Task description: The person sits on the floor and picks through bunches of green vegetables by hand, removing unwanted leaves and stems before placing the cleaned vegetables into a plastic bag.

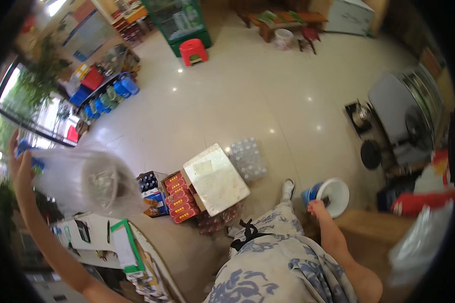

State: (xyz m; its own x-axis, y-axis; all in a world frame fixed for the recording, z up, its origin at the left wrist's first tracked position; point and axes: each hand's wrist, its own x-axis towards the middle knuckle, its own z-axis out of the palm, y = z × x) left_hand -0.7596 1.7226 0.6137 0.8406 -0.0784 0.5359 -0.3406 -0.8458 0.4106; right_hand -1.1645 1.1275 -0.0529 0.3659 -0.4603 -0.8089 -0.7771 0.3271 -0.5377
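My left hand (22,170) is raised at the far left, its fingers closed on the neck of a clear plastic bag (64,178). Inside the bag, blurred, is a round translucent container (102,181); its contents cannot be made out. Something blue (34,157) shows beside the fingers, and whether they touch it is unclear. Low at my right side, my right hand (317,209) grips the near edge of a white plastic bucket (339,189) with a blue printed outside. The bucket's mouth faces up towards me, and something small and dark lies within.
Before my feet stand a white foam box (216,178), red cartons (182,204), a crate of dark bottles (148,181) and shrink-wrapped bottles (249,159). A counter (93,236) is at left, a wooden surface (375,223) at right. Farther off is a red stool (193,51).
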